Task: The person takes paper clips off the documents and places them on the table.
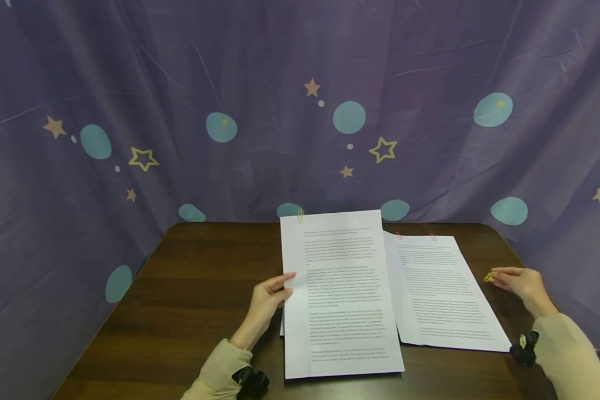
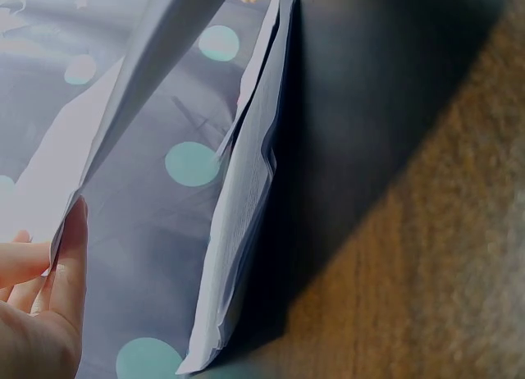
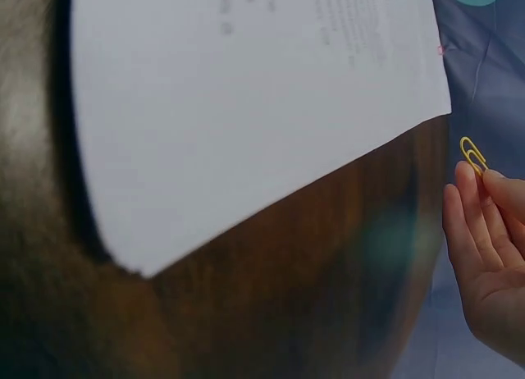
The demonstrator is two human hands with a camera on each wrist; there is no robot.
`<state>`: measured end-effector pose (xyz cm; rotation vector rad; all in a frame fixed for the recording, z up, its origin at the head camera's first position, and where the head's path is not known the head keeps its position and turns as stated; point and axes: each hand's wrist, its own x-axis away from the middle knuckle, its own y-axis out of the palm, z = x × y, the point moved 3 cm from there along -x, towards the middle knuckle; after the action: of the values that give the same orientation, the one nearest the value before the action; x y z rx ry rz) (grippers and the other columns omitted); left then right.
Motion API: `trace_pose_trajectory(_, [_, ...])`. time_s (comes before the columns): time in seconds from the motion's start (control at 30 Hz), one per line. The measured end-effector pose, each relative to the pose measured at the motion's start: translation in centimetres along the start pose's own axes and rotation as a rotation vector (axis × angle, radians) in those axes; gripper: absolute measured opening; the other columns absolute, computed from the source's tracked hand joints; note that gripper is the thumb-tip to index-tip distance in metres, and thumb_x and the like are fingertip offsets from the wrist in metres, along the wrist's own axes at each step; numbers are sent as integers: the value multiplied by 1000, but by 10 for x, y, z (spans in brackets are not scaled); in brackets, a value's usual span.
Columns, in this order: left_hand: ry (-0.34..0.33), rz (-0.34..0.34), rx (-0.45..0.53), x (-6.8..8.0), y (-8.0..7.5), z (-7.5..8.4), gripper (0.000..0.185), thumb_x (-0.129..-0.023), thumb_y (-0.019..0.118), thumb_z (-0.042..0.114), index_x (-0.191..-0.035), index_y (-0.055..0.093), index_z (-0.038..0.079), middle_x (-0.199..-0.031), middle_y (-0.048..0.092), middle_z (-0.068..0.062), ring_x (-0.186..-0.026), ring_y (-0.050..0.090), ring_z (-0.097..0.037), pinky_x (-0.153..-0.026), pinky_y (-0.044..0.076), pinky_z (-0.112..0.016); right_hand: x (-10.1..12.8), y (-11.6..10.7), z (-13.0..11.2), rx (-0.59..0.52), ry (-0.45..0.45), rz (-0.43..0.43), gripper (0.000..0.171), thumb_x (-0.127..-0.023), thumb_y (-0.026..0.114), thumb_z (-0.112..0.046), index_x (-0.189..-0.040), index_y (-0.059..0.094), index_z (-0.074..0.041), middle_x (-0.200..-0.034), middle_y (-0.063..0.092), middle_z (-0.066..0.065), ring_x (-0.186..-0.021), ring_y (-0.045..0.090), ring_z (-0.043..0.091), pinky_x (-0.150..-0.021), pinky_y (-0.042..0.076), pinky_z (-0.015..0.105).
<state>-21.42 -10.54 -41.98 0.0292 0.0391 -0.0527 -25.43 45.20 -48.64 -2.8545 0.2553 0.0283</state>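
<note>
My left hand (image 1: 266,303) pinches the left edge of a printed sheet bundle (image 1: 342,294), held up off the table; a yellow paper clip (image 1: 300,216) sits on its top edge near the left corner. In the left wrist view, thumb and fingers grip the paper (image 2: 123,108) at its edge. Between thumb and fingertips my right hand (image 1: 525,286) holds another yellow paper clip (image 3: 473,156), out to the right of the papers and touching none of them.
Behind and right of the raised sheets lies a printed stack (image 1: 442,294) with two red paper clips (image 1: 433,237) on its top edge. Everything is over a dark wooden table (image 1: 195,289). A purple curtain (image 1: 260,72) with stars and dots hangs behind it.
</note>
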Motion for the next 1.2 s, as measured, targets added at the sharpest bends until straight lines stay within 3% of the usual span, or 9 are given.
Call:
trace_pose_trajectory(0.07, [-2, 1, 3, 0, 0, 0, 34, -77, 55, -13, -111, 56, -10, -107, 56, -27, -71, 59, -11, -56, 49, -22, 7, 5, -11, 57, 28, 1, 22, -84, 56, -1, -93, 58, 19, -69, 62, -10, -61, 61, 4, -58, 51, 21])
trace_pose_trajectory(0.13, [-5, -1, 8, 0, 0, -1, 34, -77, 55, -13, -111, 55, -10, -107, 56, -27, -70, 59, -11, -56, 49, -22, 13, 8, -19, 95, 43, -1, 32, -84, 51, 4, -99, 45, 31, -70, 62, -6, -60, 61, 5, -58, 51, 23])
trace_pose_trajectory(0.23, [-7, -1, 14, -3, -1, -5, 34, -77, 55, -13, -111, 55, -10, -107, 56, -27, -70, 59, -11, -56, 50, -22, 17, 9, -20, 106, 80, 2, 32, -84, 49, 6, -101, 42, 32, -70, 62, -4, -60, 61, 4, -59, 51, 23])
trace_pose_trajectory(0.43, [-14, -4, 39, -13, -6, -24, 35, -77, 57, -11, -112, 56, -8, -106, 58, -25, -70, 60, -12, -56, 50, -24, 19, 6, -12, 45, 99, 3, 26, -82, 52, 5, -91, 51, 29, -66, 61, -9, -59, 61, 4, -58, 51, 21])
trace_pose_trajectory(0.77, [4, -15, 34, -1, -1, -1, 34, -77, 54, -13, -111, 54, -11, -105, 57, -28, -72, 60, -13, -57, 50, -23, 20, 4, -6, 53, 172, -10, 38, -83, 52, 4, -101, 39, 35, -67, 62, -4, -59, 61, 4, -58, 51, 21])
trace_pose_trajectory(0.9, [9, -15, 22, -1, -1, -1, 34, -77, 54, -13, -111, 55, -11, -105, 57, -28, -71, 60, -13, -56, 50, -23, 22, 3, -5, 54, 173, -27, 38, -83, 50, 6, -103, 37, 35, -68, 62, -3, -59, 60, 3, -59, 51, 21])
trace_pose_trajectory(1.07, [-14, -17, 35, -9, -4, -15, 35, -77, 56, -12, -112, 55, -10, -106, 57, -27, -71, 60, -13, -56, 50, -24, 23, 5, -6, 104, 156, -20, 36, -82, 50, 7, -103, 38, 34, -69, 62, -3, -59, 60, 2, -58, 51, 20])
trace_pose_trajectory(1.2, [-21, -13, 49, -13, -6, -24, 36, -77, 56, -11, -113, 55, -8, -107, 57, -25, -71, 60, -12, -56, 50, -24, 23, 8, -13, 212, 125, -9, 33, -82, 50, 9, -104, 40, 33, -73, 63, 8, -58, 59, 2, -57, 51, 21])
